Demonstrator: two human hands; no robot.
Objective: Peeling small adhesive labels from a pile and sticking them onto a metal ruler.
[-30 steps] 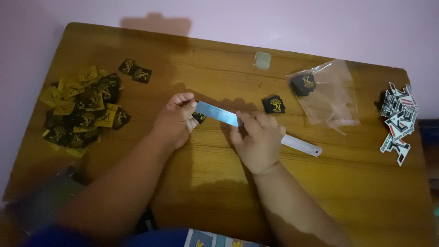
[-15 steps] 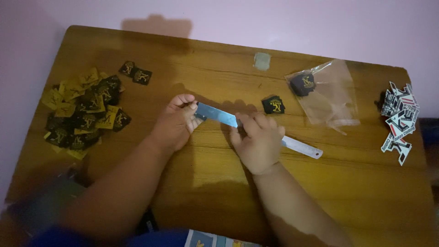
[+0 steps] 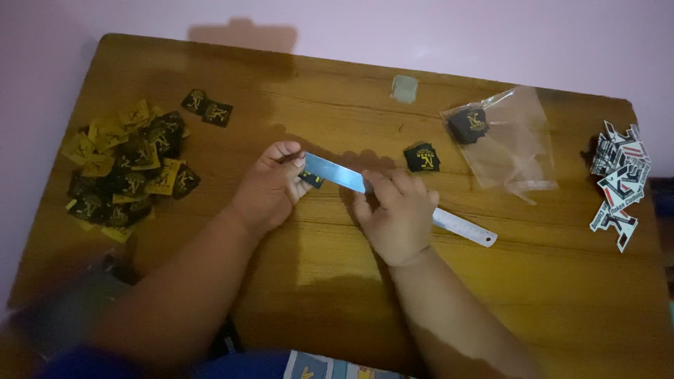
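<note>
Small black-and-yellow label (image 3: 311,180) is pinched by left hand (image 3: 270,191) under long steel ruler (image 3: 400,198) at centre frame; right hand (image 3: 397,217) fingers press it flat; folding seems underway, needing a firm crease.

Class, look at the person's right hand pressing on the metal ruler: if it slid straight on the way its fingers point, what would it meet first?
The right hand on the long steel ruler points up-left; past the ruler, bare wooden table follows, probably free to the far edge.

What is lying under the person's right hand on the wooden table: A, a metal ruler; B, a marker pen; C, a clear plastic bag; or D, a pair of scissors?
A: the right hand presses down on a long metal ruler that runs across the table, while the left hand pinches a small black label at the ruler's other end.
</note>
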